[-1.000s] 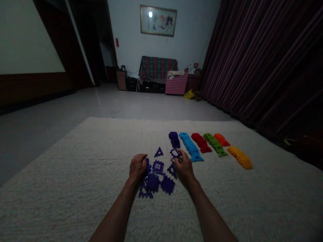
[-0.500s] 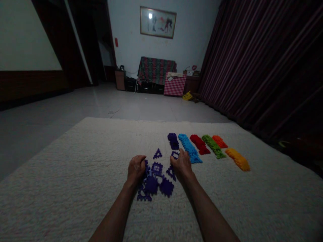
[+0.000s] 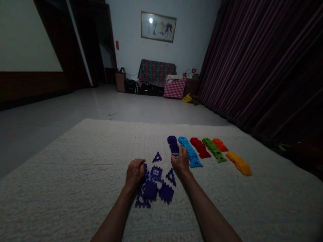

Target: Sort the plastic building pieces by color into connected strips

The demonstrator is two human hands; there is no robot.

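My right hand point(image 3: 181, 161) pinches a purple interlocking tile point(image 3: 174, 155) at the near end of a row of overlapping purple tiles point(image 3: 173, 144). Fingers curled, my left hand point(image 3: 135, 173) grips the edge of a purple toothed tile point(image 3: 145, 168) on the left of a loose purple pile. Between my hands lie a window-patterned square tile point(image 3: 156, 172), a small triangular tile point(image 3: 157, 157) and another triangle point(image 3: 171, 177). Closer to me are two solid square tiles, one on the left point(image 3: 150, 190) and one on the right point(image 3: 166, 193), plus a tile with a cut-out point(image 3: 143, 202).
Right of the purple row lie rows of blue tiles point(image 3: 189, 152), red tiles point(image 3: 200, 147), green tiles point(image 3: 214, 150), orange tiles point(image 3: 220, 145) and yellow tiles point(image 3: 239, 163). All rest on a pale textured mat point(image 3: 75, 174). A dark curtain point(image 3: 242, 67) hangs at the right.
My right hand has moved slightly forward, bringing its purple tile up against the near end of the purple row. My left hand stays by the pile. The view has tilted up a little.
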